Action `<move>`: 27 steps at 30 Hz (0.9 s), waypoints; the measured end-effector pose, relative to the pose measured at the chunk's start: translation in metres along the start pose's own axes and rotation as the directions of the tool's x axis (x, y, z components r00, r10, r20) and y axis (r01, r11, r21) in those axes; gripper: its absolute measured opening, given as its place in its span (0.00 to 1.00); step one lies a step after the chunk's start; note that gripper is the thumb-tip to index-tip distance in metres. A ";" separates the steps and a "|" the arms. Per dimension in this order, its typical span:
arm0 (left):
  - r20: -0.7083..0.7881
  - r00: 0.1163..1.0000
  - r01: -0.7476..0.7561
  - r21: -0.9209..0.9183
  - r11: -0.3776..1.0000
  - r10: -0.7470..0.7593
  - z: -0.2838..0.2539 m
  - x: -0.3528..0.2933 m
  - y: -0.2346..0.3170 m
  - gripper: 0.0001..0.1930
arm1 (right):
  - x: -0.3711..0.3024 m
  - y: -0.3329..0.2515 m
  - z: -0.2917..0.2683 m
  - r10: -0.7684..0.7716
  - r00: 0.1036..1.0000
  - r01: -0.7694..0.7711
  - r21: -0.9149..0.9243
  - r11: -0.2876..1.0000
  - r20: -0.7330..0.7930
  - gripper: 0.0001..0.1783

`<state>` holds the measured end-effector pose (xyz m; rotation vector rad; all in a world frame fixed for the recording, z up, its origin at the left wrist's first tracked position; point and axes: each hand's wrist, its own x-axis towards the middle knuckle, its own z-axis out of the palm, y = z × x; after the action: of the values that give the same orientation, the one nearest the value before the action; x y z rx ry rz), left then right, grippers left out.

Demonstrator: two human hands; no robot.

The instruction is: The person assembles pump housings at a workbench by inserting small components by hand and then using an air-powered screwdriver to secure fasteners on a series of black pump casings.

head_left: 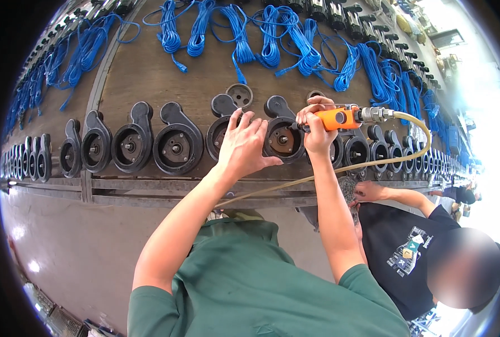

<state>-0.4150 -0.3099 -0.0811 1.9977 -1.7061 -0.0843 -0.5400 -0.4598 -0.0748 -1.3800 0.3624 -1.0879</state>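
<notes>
Black housing (281, 144) sits on the table (143, 73), the right hand (317, 130) grasping an orange power tool (341, 119) just right of it, seemingly to aim at its middle, the left hand (242, 141) spread empty just left of it, perhaps for steadying.

White glare is washing out the area right of the tabletop (149, 78), while the floor (93, 241) below it is reflecting small bright highlights. Fisheye distortion is curving the tabletop toward both ends.
</notes>
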 end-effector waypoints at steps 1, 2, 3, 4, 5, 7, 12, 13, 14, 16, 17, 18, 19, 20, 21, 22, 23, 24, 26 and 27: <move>0.006 1.000 0.012 -0.017 1.000 -0.012 -0.001 0.001 0.000 0.47 | 0.002 0.000 0.000 0.001 1.000 -0.001 -0.018 1.000 0.013 0.14; 0.013 1.000 0.023 -0.033 0.999 -0.022 -0.002 0.001 0.000 0.47 | 0.001 0.000 -0.002 0.023 0.997 -0.021 -0.019 1.000 0.080 0.14; 0.015 0.999 0.037 -0.048 0.998 -0.036 -0.004 0.002 0.001 0.46 | 0.002 -0.003 -0.001 0.030 0.992 -0.023 -0.058 0.998 0.121 0.14; -0.116 0.988 0.079 -0.210 0.975 -0.105 -0.006 0.004 0.005 0.45 | 0.002 0.000 -0.002 0.044 0.987 -0.036 -0.050 0.998 0.156 0.15; -0.231 0.954 0.096 -0.370 0.924 -0.192 -0.009 0.009 0.015 0.44 | 0.003 0.002 -0.005 0.056 0.980 -0.049 -0.042 0.998 0.189 0.16; -0.367 0.925 -0.121 -0.518 0.847 -0.093 -0.052 0.040 0.046 0.46 | 0.000 0.001 -0.005 0.080 0.988 -0.066 -0.099 0.993 0.135 0.17; -0.164 0.986 -0.145 -0.753 0.642 0.030 -0.081 0.124 0.115 0.18 | 0.004 -0.010 0.013 0.116 0.987 -0.093 -0.194 0.977 0.112 0.19; -0.121 0.992 -0.105 -0.750 0.653 0.022 -0.079 0.135 0.119 0.18 | 0.005 -0.008 0.009 0.101 0.989 -0.082 -0.169 0.982 0.104 0.18; -0.118 0.991 -0.133 -0.755 0.642 0.067 -0.078 0.135 0.117 0.15 | 0.005 -0.010 0.009 0.068 0.990 -0.048 -0.157 0.986 0.127 0.17; -0.272 0.962 -0.214 -0.774 0.596 -0.007 -0.069 0.132 0.120 0.10 | 0.003 -0.010 0.003 0.077 0.982 -0.042 -0.198 0.979 0.172 0.16; -0.418 0.898 -0.270 -0.774 0.573 -0.141 -0.057 0.130 0.129 0.09 | 0.006 -0.010 0.000 0.084 0.977 -0.035 -0.242 0.970 0.196 0.15; -0.486 0.842 -0.282 -0.767 0.576 -0.234 -0.054 0.132 0.134 0.05 | 0.016 -0.014 0.005 0.109 0.954 -0.057 -0.189 0.980 0.279 0.14; -0.436 0.867 -0.223 -0.772 0.595 -0.242 -0.054 0.129 0.138 0.07 | 0.018 -0.010 0.007 0.056 0.963 -0.014 -0.158 0.987 0.265 0.12; -0.437 0.864 -0.243 -0.797 0.553 -0.250 -0.051 0.127 0.142 0.07 | 0.019 -0.006 0.001 0.024 0.955 0.002 -0.089 0.996 0.297 0.11; -0.443 0.857 -0.264 -0.816 0.514 -0.264 -0.048 0.127 0.144 0.07 | 0.023 -0.003 -0.003 -0.011 0.943 0.016 -0.014 1.000 0.332 0.10; -0.458 0.850 -0.307 -0.832 0.463 -0.260 -0.043 0.125 0.146 0.07 | 0.025 -0.003 -0.006 -0.014 0.931 0.022 -0.017 1.000 0.365 0.10; -0.472 0.842 -0.347 -0.844 0.409 -0.260 -0.038 0.123 0.148 0.07 | 0.027 -0.001 -0.005 -0.003 0.924 0.016 -0.032 0.999 0.381 0.12; -0.496 0.830 -0.396 -0.846 0.356 -0.255 -0.038 0.125 0.147 0.08 | 0.031 -0.002 -0.006 -0.003 0.913 0.018 -0.034 0.999 0.407 0.13; -0.481 0.824 -0.298 -0.816 0.495 -0.298 -0.041 0.131 0.147 0.10 | 0.034 -0.002 -0.010 0.015 0.901 0.003 -0.041 0.999 0.433 0.14; -0.482 0.822 -0.277 -0.804 0.527 -0.304 -0.044 0.136 0.145 0.10 | 0.037 -0.002 -0.011 0.022 0.902 -0.004 -0.044 0.999 0.432 0.16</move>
<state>-0.5020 -0.4348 0.0535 1.0796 -0.9141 -0.2482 -0.5309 -0.4944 -0.0615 -1.6076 0.0672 -0.7343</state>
